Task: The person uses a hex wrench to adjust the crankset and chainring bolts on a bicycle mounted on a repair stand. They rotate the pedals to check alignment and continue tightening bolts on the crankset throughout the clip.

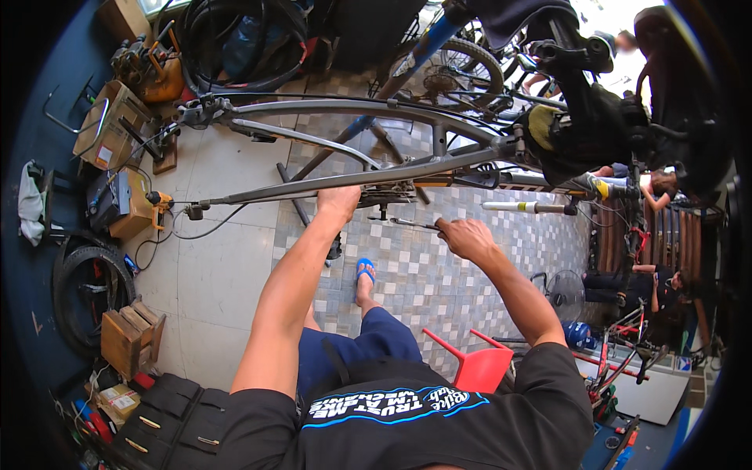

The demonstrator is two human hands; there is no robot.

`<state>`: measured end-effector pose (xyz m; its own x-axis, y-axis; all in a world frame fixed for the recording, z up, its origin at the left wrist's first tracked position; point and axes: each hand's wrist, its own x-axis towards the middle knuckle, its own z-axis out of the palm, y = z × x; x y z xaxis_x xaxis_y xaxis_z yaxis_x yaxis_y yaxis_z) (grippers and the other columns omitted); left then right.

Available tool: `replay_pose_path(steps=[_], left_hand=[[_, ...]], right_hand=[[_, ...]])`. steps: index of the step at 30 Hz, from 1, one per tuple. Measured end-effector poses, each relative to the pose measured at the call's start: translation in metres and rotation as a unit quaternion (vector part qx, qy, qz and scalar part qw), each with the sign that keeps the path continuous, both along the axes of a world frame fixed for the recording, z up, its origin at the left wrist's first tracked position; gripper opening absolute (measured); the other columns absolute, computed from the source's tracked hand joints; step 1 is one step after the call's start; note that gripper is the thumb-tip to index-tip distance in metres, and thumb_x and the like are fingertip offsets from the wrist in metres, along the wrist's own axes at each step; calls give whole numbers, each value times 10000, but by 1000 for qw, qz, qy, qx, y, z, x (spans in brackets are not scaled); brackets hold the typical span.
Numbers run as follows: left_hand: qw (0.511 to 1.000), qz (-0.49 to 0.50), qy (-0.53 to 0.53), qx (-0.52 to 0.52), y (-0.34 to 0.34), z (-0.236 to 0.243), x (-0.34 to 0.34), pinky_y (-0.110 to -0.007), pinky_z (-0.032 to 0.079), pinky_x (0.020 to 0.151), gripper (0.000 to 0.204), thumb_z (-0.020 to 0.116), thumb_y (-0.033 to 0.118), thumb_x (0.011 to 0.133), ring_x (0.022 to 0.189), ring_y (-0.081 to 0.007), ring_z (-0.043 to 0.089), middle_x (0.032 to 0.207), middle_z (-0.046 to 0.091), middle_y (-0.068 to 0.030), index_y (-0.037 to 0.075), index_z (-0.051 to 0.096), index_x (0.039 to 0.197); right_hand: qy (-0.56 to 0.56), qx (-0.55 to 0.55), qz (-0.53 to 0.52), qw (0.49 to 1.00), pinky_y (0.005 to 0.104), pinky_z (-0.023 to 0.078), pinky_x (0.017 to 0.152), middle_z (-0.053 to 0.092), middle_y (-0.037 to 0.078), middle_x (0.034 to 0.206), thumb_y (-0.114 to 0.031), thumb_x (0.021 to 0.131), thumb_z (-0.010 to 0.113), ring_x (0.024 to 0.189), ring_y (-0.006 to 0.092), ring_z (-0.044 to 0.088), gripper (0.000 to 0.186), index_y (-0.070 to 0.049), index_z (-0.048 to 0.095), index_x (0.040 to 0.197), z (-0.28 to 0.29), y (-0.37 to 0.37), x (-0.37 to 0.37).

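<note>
A grey bicycle frame (313, 186) lies across the view, held up around a blue stand pole (427, 43). My left hand (338, 205) is up against its lower tube, just left of the chainrings and bottom bracket (384, 196). The tube and parts there hide its fingers. To the right, my right hand (468, 237) is closed on the dark handle of a slim wrench (415, 225). The wrench's metal end points left, close below the crank area; I cannot tell whether it touches. A black pedal (335, 247) hangs beside my left forearm.
A red plastic chair (479, 368) stands near my right side, a fan (565, 291) beyond it. Cardboard boxes (110, 129), loose tires (92, 294) and a wooden stool (131, 341) line the left. Other bicycles (462, 70) stand behind; people are at the right.
</note>
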<state>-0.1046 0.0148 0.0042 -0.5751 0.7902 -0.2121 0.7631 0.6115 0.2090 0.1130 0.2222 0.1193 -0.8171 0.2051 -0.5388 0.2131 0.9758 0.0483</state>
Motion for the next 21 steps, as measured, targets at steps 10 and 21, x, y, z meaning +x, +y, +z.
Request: replay_pose_path(steps=[10, 21], left_hand=[[1000, -6, 12, 11, 2, -1, 1, -469, 595, 831, 285, 741, 112, 829, 1042, -310, 731, 1100, 759, -97, 114, 739, 1114], [999, -31, 17, -2, -2, -15, 0, -447, 601, 783, 458, 782, 93, 765, 995, -308, 740, 1065, 731, -130, 73, 637, 1199]], right_hand=[[24, 9, 26, 999, 510, 547, 691, 739, 169, 857, -241, 992, 576, 833, 380, 724, 194, -109, 657, 1107, -20, 2, -35], [-24, -2, 38, 999, 540, 536, 710, 738, 155, 894, -330, 1012, 574, 832, 397, 707, 235, -179, 658, 1172, -37, 18, -52]])
